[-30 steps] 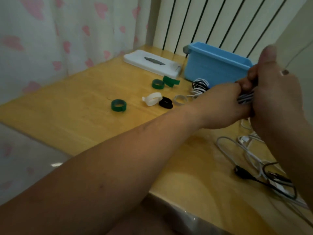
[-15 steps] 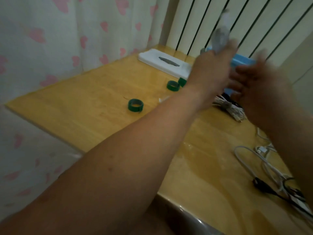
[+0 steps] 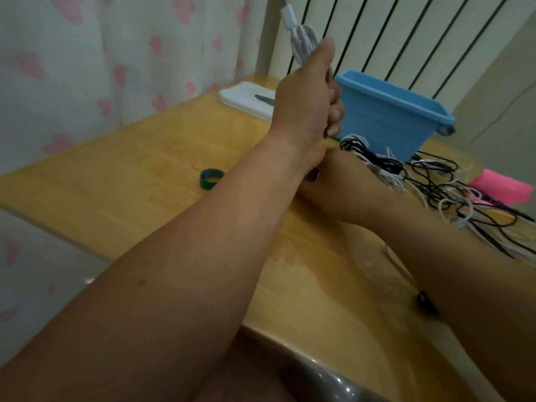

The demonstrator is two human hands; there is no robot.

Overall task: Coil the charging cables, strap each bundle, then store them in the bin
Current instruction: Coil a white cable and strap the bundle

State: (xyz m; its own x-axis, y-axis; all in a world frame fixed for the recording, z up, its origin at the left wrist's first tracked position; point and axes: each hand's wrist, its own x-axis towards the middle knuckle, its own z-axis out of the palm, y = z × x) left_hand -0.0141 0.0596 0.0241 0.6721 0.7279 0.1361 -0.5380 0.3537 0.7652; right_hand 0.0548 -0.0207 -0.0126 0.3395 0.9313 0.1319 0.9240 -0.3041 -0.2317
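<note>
The left hand (image 3: 307, 94) clenches a coiled white cable (image 3: 301, 42), held up just left of the blue bin (image 3: 391, 117). The bundle looks light, limp and springy — best held across its middle. The right hand (image 3: 342, 187) lies low in front of the bin, fingers hidden, so I cannot tell its grip. A tangle of loose cables (image 3: 435, 181) lies just before the bin — its inside is out of sight.
</note>
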